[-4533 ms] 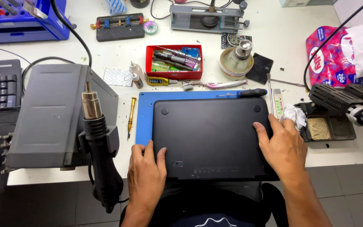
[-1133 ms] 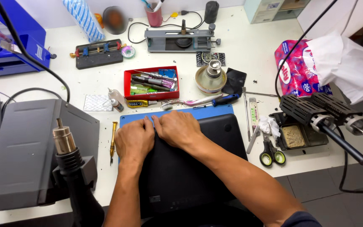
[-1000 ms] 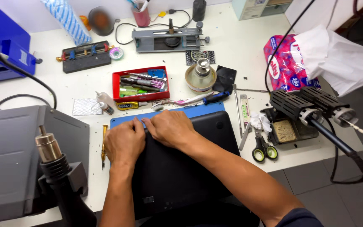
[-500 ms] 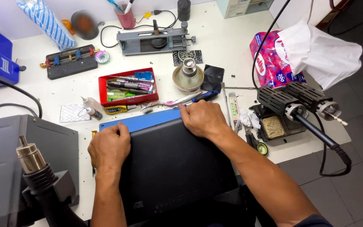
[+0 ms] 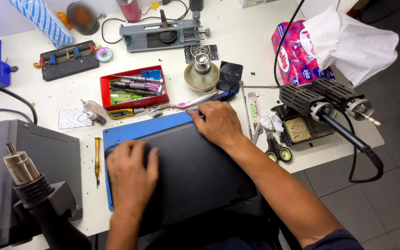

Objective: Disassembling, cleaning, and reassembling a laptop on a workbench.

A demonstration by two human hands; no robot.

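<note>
A black laptop [image 5: 186, 171] lies bottom side up on a blue work mat [image 5: 135, 130] at the table's front edge. My left hand [image 5: 131, 172] rests flat on its far left corner. At the far right corner, my right hand [image 5: 217, 122] presses on the edge with its fingers curled over it. Neither hand holds a tool.
A red tray of tools [image 5: 134, 88], a small glue bottle [image 5: 93, 111], a gold screwdriver [image 5: 97, 155] and a toothbrush [image 5: 184, 104] lie behind the mat. A hot air gun [image 5: 33, 194] stands front left. A soldering iron stand [image 5: 322, 99], scissors [image 5: 274, 146] and a tissue pack [image 5: 297, 51] sit right.
My hands have moved apart from the middle of the laptop's far edge to its two far corners. The camera has swung to the right.
</note>
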